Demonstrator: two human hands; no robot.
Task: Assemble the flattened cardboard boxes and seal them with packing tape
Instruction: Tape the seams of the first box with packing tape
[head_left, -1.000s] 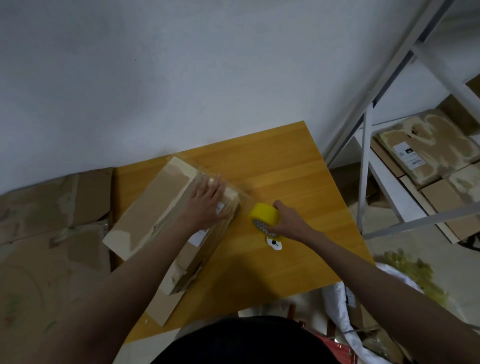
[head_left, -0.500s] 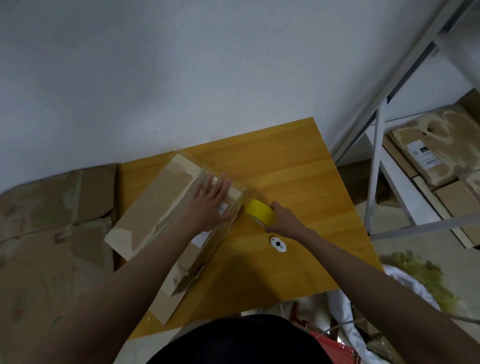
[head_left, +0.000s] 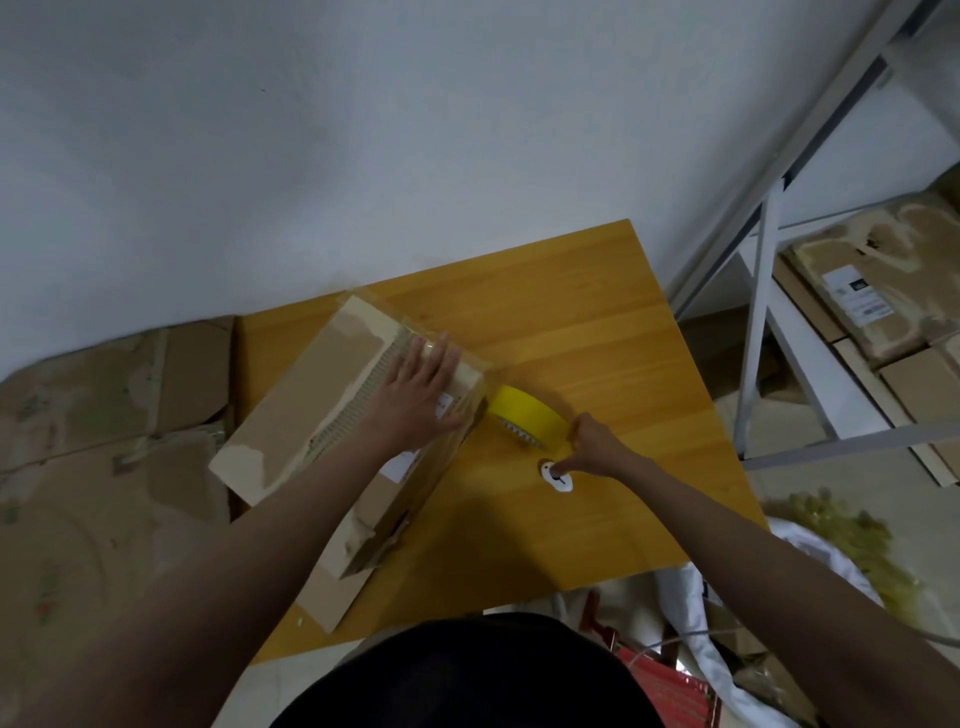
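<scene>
An assembled brown cardboard box (head_left: 306, 400) lies at an angle on the left half of the wooden table (head_left: 597, 332). My left hand (head_left: 421, 395) presses flat on the box's top near its right end, fingers straight. Just to the right, my right hand (head_left: 592, 449) grips a yellow roll of packing tape (head_left: 527, 418) that sits low against the box's right end face. Clear tape shines along the box's far top edge.
A small white sticker (head_left: 557, 478) lies on the table under my right hand. Flattened cartons (head_left: 104, 415) are stacked to the left of the table. A metal shelf (head_left: 769, 291) with more boxes (head_left: 878, 291) stands on the right. White bags lie on the floor at the lower right.
My right hand has brought the yellow roll left and down, up to the box's right end. My left hand has stayed pressed on the box top.
</scene>
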